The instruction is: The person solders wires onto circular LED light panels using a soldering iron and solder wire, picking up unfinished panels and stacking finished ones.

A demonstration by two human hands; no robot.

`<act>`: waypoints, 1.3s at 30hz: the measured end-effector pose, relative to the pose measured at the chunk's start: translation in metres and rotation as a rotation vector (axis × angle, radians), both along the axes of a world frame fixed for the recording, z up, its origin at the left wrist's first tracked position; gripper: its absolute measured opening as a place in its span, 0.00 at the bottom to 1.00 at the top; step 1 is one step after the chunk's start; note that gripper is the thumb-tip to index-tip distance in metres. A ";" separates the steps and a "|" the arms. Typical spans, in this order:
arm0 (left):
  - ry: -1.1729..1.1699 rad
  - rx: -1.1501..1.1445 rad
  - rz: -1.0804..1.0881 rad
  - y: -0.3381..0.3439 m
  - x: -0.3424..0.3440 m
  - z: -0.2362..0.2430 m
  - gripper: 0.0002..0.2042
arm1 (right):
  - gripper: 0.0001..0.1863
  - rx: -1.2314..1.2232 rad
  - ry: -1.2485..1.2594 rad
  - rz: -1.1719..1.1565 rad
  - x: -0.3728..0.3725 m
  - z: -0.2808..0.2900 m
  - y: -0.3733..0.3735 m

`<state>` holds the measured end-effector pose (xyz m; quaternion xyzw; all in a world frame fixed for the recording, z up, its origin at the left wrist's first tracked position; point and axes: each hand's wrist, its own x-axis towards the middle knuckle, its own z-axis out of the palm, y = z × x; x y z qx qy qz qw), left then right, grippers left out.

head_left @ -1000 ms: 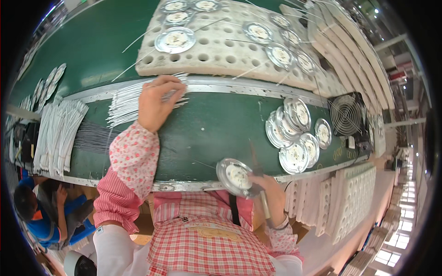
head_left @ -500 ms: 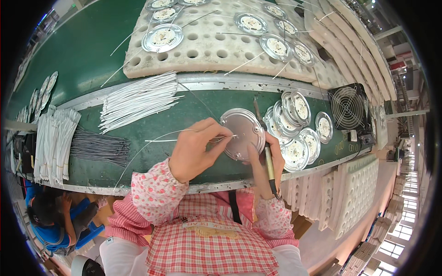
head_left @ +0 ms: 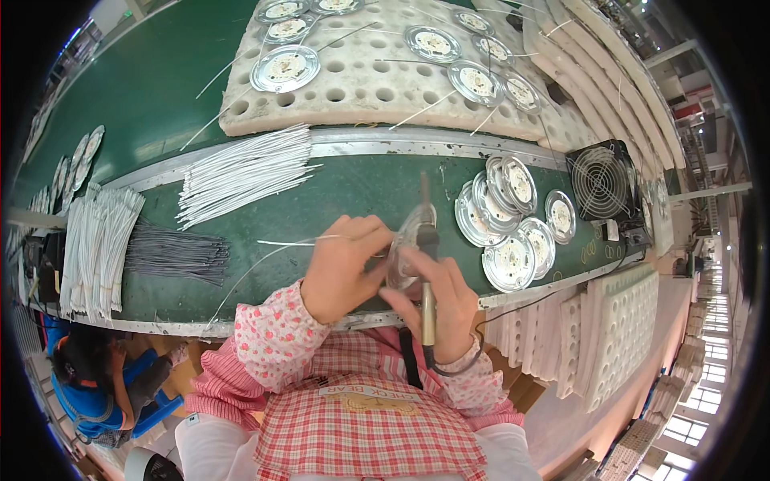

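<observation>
My left hand [head_left: 345, 264], fingers pinched, is at the left edge of a metal disc [head_left: 405, 232] seen nearly edge-on, with thin wires [head_left: 273, 243] trailing left from it. My right hand [head_left: 441, 305] grips a soldering iron [head_left: 427, 289] upright in front of the disc, its tip pointing away from me. Bundles of white wires [head_left: 241, 172] and grey wires [head_left: 172, 256] lie to the left on the green bench [head_left: 305, 192]. A pile of silver discs [head_left: 509, 264] with white boards lies to the right.
A white foam tray [head_left: 361, 108] holds discs with wires at the back. A fan [head_left: 601, 183] and stacked foam sheets [head_left: 609, 80] stand right. A co-worker in blue [head_left: 88, 385] sits at lower left. Foam trays [head_left: 613, 345] lean below the bench's right side.
My left hand came down from the wire bundle to the disc. The disc rose from the front edge, then turned nearly edge-on, while my right hand brought the iron upright in front of it.
</observation>
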<state>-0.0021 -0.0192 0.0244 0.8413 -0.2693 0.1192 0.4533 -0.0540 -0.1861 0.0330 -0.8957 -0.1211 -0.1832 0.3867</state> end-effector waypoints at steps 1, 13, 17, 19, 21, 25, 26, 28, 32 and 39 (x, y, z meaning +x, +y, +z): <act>0.078 -0.039 -0.005 0.005 0.001 -0.006 0.09 | 0.29 0.048 0.030 0.115 0.001 0.003 -0.002; 0.668 -0.445 0.134 0.012 -0.007 -0.030 0.08 | 0.59 0.249 0.225 0.299 0.042 -0.025 -0.016; 0.434 -0.037 0.231 0.003 -0.007 0.000 0.13 | 0.58 0.050 0.133 0.150 0.033 -0.024 0.000; 0.322 0.072 0.347 -0.003 -0.002 -0.006 0.15 | 0.55 -0.093 0.019 0.054 0.030 -0.020 0.006; 0.557 0.008 0.306 -0.003 0.004 -0.006 0.14 | 0.53 -0.074 0.048 0.050 0.026 -0.018 0.001; 0.061 0.215 0.299 0.003 0.012 -0.022 0.17 | 0.46 -0.263 0.071 -0.028 0.022 -0.032 -0.006; -0.037 0.240 0.286 0.004 0.013 -0.020 0.19 | 0.44 -0.347 0.039 -0.048 0.020 -0.033 -0.006; -0.066 0.210 0.124 0.010 0.009 -0.019 0.16 | 0.44 -0.343 0.012 -0.058 0.021 -0.032 -0.007; 0.121 0.123 0.006 0.019 0.007 -0.031 0.10 | 0.30 -0.261 -0.077 0.029 0.016 -0.028 -0.030; 0.065 0.223 -0.099 0.017 0.017 -0.022 0.08 | 0.13 0.181 0.164 0.228 0.001 -0.010 -0.047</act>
